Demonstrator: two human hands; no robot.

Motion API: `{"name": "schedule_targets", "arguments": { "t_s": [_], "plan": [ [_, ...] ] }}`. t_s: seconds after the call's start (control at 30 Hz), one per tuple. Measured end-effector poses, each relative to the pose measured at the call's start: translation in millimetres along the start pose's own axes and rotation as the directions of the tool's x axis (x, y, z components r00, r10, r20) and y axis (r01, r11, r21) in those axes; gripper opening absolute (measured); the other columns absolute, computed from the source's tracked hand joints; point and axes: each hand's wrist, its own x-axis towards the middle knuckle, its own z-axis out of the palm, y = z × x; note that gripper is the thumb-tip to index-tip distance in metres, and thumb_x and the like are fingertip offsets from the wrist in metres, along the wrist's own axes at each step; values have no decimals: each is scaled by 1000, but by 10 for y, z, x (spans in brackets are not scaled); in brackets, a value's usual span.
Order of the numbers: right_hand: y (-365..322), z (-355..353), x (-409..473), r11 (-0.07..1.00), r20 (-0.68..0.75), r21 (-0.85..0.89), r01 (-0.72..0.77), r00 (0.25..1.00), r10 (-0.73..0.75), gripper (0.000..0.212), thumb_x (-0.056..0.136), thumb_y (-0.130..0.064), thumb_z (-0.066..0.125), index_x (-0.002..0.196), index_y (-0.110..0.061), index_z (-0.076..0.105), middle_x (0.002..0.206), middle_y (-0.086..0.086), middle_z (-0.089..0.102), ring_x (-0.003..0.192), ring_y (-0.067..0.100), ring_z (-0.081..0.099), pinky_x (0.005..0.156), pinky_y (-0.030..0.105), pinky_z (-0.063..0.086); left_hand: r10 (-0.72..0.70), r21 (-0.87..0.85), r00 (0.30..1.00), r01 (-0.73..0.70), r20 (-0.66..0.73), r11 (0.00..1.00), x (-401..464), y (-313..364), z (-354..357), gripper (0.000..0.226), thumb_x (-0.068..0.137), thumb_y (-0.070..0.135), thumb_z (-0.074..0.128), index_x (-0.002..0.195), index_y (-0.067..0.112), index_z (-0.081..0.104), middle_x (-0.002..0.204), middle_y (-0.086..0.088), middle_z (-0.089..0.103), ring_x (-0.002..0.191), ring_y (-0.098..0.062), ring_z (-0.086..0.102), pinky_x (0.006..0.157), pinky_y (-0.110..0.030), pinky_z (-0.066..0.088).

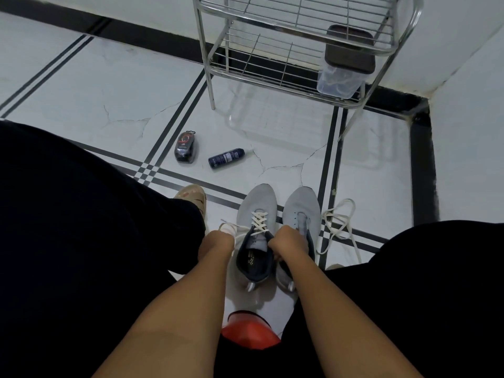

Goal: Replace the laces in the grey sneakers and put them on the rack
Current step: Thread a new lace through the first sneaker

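Head view: left hand (218,242) pinches a white lace end at 9 o'clock of the left grey sneaker (255,230) (half laced). Right hand (286,242) is curled on the lace at its collar. Unlaced right sneaker (300,211) touches it; loose lace (339,225) at 3 o'clock; wire rack (294,45) at 12.

Matt grey knit-cloth sneakers (278,214), woven white cloth laces (339,227), shiny chromed metal wire rack (272,53), glossy cracked floor (109,91) tiles, clear plastic box (341,81).
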Motion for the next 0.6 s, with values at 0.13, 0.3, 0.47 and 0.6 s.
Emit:
{"name": "schedule_targets", "arguments": {
  "t_s": [0.13,0.3,0.47,0.6],
  "plan": [
    [6,-22,17,999,2,-44,19,1000,-19,18,86,-18,55,99,-9,63,104,11,69,96,28,67,79,32,53,421,257,890,-371,-176,892,-21,56,75,39,95,22,44,134,22,48,140,-9,42,126,-31,41,97,-42,40],
    [28,-13,16,988,-15,-140,65,998,-68,26,92,-26,53,112,-10,59,112,10,65,105,28,61,75,29,45,585,392,811,-544,17,742,7,180,138,35,98,32,40,126,21,57,138,-8,43,130,-29,34,101,-42,35],
    [34,-33,36,988,40,-143,61,998,-56,24,90,-25,56,107,-10,61,110,10,65,103,29,61,79,33,48,354,-57,933,-350,70,935,-15,362,-27,42,84,36,45,110,12,66,118,-12,60,111,-32,51,86,-34,42],
    [3,-110,45,988,90,-135,80,994,-68,33,88,-30,61,111,-7,60,107,12,64,100,29,61,78,33,48,469,-393,877,-398,100,829,-255,617,-413,14,80,23,61,77,9,59,89,-6,55,79,-19,49,67,-29,37]
  ]
}}
